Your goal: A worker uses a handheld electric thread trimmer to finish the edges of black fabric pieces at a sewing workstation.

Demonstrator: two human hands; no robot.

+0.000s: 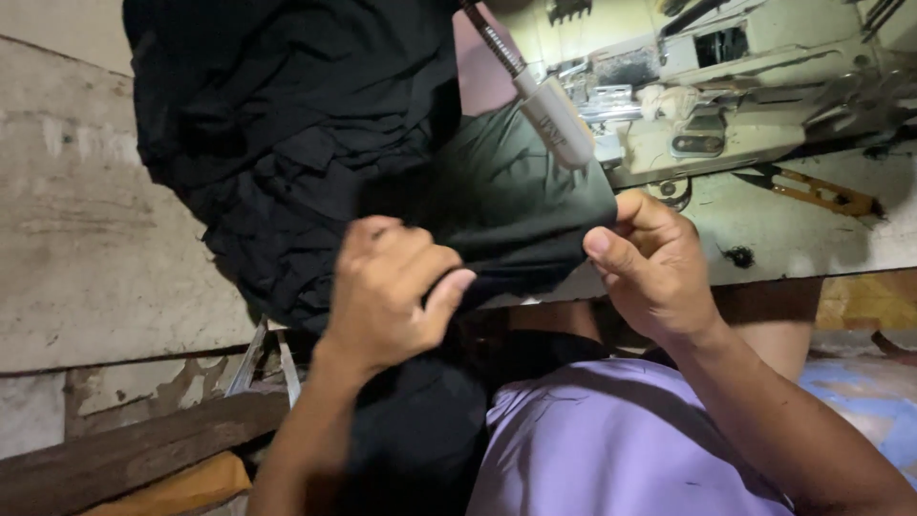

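A dark green piece of fabric point(516, 201) lies stretched between my two hands at the table's front edge. My left hand point(387, 287) pinches its lower left edge with fingers curled. My right hand point(650, 263) grips its right edge between thumb and fingers. A heap of black fabric point(287, 124) is piled on the table to the left and hangs down toward my lap.
A sewing machine point(745, 86) stands at the back right, with a white flexible-neck lamp point(554, 119) reaching over the green fabric. Scissors point(812, 189) lie on the worn white table point(86, 258). My lilac shirt point(611, 449) fills the bottom. Wooden boards point(124, 454) sit lower left.
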